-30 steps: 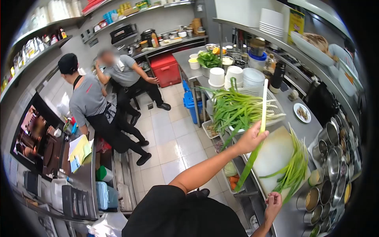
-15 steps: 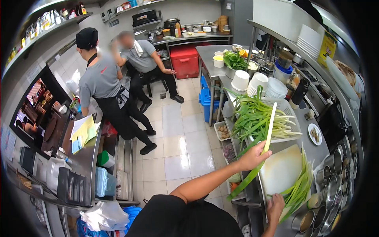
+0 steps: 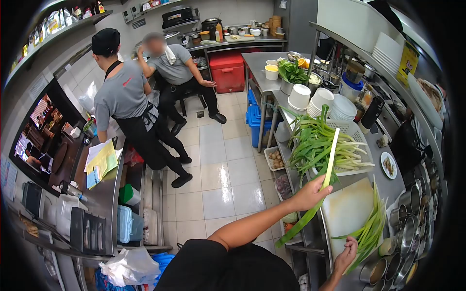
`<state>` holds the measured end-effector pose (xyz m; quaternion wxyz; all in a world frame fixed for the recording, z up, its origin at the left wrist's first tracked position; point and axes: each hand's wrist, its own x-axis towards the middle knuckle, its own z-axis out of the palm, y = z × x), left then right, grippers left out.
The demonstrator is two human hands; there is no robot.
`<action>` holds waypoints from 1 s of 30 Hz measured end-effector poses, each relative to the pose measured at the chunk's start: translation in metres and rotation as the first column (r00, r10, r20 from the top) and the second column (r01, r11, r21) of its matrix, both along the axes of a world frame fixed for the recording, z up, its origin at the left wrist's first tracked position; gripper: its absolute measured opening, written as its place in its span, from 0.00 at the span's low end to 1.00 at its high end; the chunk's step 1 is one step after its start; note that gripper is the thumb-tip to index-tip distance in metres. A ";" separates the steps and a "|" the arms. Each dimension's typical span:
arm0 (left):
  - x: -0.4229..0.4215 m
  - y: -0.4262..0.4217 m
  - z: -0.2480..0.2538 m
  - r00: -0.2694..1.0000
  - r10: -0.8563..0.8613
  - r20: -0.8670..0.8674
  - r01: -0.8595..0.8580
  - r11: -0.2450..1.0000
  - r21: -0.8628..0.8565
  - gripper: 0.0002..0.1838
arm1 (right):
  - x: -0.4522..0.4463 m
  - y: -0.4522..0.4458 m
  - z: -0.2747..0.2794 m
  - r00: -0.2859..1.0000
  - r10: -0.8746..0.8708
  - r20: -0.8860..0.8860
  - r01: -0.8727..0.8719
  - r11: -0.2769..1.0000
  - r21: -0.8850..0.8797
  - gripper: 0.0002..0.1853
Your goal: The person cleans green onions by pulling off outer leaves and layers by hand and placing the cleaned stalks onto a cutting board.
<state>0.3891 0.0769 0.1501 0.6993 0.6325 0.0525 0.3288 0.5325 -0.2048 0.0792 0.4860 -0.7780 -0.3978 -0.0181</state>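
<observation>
My left hand (image 3: 313, 193) is closed around one long green stalk (image 3: 332, 157), its pale end pointing up and its leafy end hanging down past the counter edge. My right hand (image 3: 345, 253), fingers curled, is beside a pile of green stalks (image 3: 371, 223) on the right side of the white cutting board (image 3: 343, 206); whatever is between its fingers is too small to tell. Beyond the board, a white basket (image 3: 366, 133) holds a heap of leafy stalks (image 3: 320, 145).
Two people in grey shirts, one standing (image 3: 124, 97) and one seated (image 3: 172, 70), are at the left. A small plate (image 3: 388, 165), stacked white bowls (image 3: 342, 107) and metal pots (image 3: 410, 199) line the counter. A red cooler (image 3: 226, 72) stands at the back.
The view has swung left and steadied. My left hand still holds the stalk. My right hand reached down by the board's near edge, then lifted slightly with its fingers curled.
</observation>
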 end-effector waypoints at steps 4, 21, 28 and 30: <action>-0.001 0.006 -0.003 0.999 -0.037 0.004 0.037 0.999 -0.009 0.26 | -0.016 0.004 -0.008 0.961 -0.027 -0.276 0.093 0.969 0.229 0.04; -0.001 0.021 -0.016 0.994 -0.046 -0.096 0.050 0.998 0.034 0.26 | -0.044 0.032 -0.010 0.919 -0.374 -0.123 0.383 0.922 0.056 0.23; -0.003 0.025 -0.024 0.999 0.003 -0.036 0.000 0.997 0.073 0.24 | -0.056 0.063 -0.010 0.961 -0.268 -0.065 0.275 0.951 0.140 0.17; -0.009 0.026 -0.019 0.995 -0.046 -0.086 0.046 0.999 -0.003 0.23 | -0.053 0.063 -0.017 0.953 -0.304 -0.005 0.296 0.922 0.249 0.14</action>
